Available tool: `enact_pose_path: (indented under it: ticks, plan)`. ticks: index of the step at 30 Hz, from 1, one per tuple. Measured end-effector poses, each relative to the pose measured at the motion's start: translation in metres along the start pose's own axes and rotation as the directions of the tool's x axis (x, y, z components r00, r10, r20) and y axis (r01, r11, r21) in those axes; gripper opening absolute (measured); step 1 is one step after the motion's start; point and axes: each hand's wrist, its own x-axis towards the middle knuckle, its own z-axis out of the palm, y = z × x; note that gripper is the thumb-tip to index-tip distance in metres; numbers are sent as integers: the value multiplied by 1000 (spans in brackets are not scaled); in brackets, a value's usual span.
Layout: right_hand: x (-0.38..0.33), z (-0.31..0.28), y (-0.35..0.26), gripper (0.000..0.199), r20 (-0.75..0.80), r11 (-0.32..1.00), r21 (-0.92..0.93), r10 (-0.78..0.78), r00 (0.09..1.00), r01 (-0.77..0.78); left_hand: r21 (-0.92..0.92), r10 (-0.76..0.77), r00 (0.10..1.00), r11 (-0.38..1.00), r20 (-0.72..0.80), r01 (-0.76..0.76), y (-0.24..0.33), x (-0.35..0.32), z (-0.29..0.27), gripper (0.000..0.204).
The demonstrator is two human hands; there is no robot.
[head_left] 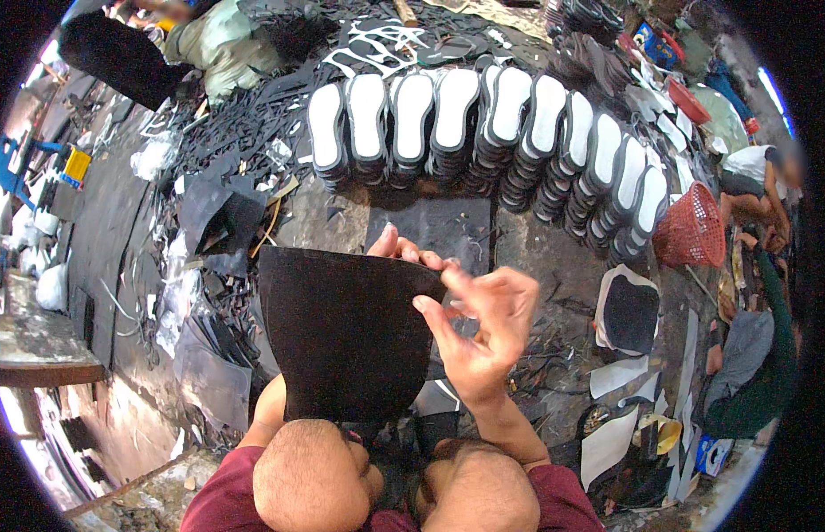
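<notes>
A black flexible sheet with a curved lower edge is held up in front of me. My left hand grips it from behind; its fingertips show over the top edge, and the palm is hidden by the sheet. At the upper right corner of the sheet is my right hand, thumb and forefinger apart, the fingers slightly blurred. The thumb lies close to the sheet's right edge, but whether it touches I cannot tell. Beyond both hands, stacks of sandal soles with white tops and black rims stand in a curved row.
A red plastic basket stands at the right end of the row. Black scraps litter the floor at the far left. A dark piece on a pale backing lies to the right. Another person crouches at the far right.
</notes>
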Motion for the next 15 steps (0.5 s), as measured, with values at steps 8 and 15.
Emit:
enact_pose_path:
  ticks: [8, 15]
  plan:
    - [-13, 8, 12, 42, 573, 335, 574, 487, 659, -747, 360, 216, 969, 919, -118, -161, 54, 11, 5, 54]
    - [21, -9, 22, 31, 432, 914, 241, 199, 880, -325, 698, -126, 947, -649, 295, -303, 99, -17, 104, 100]
